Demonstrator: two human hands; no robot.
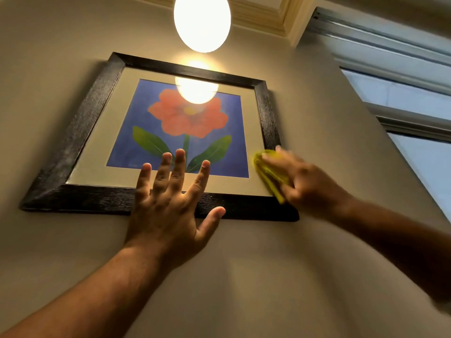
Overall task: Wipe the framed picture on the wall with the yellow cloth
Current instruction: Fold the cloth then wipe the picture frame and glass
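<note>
A framed picture (pixel 73 140) with a dark wooden frame hangs on the beige wall; it shows a red flower with green leaves on blue under glass. My left hand (pixel 170 206) is spread flat, fingers apart, over the frame's bottom edge and lower glass. My right hand (pixel 307 184) grips a folded yellow cloth (pixel 268 174) and presses it against the picture's lower right corner. The right hand looks blurred.
A bright oval lamp (pixel 202 20) hangs above the picture and reflects in the glass. A window (pixel 410 98) with a metal frame runs along the right wall. Cream moulding (pixel 273 18) lines the ceiling.
</note>
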